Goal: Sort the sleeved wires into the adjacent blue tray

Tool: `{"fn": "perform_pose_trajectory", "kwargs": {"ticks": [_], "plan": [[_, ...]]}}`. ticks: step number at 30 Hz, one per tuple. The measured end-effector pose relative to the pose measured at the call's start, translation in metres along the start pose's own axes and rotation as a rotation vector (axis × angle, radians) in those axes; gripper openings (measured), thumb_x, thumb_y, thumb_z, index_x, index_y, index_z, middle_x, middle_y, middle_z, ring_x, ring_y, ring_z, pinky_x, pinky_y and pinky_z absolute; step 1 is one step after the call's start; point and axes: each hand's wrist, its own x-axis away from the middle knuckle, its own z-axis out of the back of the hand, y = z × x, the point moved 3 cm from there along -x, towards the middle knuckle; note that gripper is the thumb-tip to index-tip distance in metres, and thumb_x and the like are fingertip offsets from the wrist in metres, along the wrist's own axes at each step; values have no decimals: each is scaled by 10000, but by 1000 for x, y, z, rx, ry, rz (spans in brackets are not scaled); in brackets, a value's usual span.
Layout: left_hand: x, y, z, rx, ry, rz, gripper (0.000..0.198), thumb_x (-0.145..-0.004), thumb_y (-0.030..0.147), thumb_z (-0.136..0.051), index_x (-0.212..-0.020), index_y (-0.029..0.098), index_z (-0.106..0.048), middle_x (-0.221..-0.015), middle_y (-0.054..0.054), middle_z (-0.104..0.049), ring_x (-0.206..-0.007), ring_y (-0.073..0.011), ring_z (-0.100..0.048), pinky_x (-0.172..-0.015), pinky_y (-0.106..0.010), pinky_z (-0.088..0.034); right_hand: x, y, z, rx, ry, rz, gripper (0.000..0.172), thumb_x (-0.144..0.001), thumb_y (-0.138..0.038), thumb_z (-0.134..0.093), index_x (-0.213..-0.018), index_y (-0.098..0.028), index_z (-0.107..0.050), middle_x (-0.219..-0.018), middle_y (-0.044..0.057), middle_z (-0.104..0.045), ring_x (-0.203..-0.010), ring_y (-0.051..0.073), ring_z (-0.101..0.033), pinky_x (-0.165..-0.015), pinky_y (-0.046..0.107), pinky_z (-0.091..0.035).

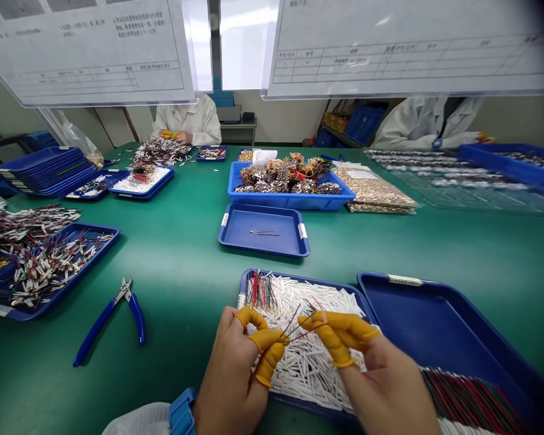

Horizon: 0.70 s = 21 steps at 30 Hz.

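My left hand, with yellow finger covers, pinches several thin wires, dark, green and red. Opposite it, the covered fingertips of my right hand are closed on the other part of the same wires. Both hands are over a blue tray filled with short white tubes. A small bunch of red, green and black wires lies in that tray's far left corner. Whether my fingertips also hold a white tube is hidden.
Blue-handled cutters lie open at left, near a tray of wired parts. Ahead are a small blue tray with thin wires and a blue bin of bundled parts. At right, a tray adjoins dark red wires. Two people sit opposite.
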Motion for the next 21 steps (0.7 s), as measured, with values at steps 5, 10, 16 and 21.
{"fn": "perform_pose_trajectory", "kwargs": {"ticks": [5,10,16,21], "plan": [[1,0,-1,-19,-11,3,259,-923,203,-446,-1022,156,-680,-949,-138,-542,-929,-291,-467,-772,-467,-475,-1,2,3,-529,96,-258,204,-721,-368,-750,-862,-266,-644,-845,10,-781,-842,212,-733,-776,301,-585],[0,-1,-2,-21,0,-3,260,-932,222,-448,-1021,155,-683,-930,-133,-536,-927,-291,-465,-771,-466,-472,2,1,1,-587,102,-309,218,-756,-367,-736,-918,-279,-619,-915,-1,-782,-910,196,-720,-819,281,-571],[1,-2,-2,-42,-10,13,254,-930,233,-454,-1015,164,-683,-919,-126,-520,-919,-289,-456,-761,-463,-471,2,-1,0,-578,55,-267,273,-696,-380,-783,-903,-269,-643,-888,1,-784,-872,199,-730,-789,261,-580],[1,-1,-2,-42,-31,52,267,-931,233,-443,-1020,155,-682,-912,-125,-513,-921,-289,-451,-757,-460,-472,1,-5,2,-567,102,-216,212,-725,-363,-764,-887,-287,-650,-872,-31,-784,-856,157,-733,-785,201,-565]]}}
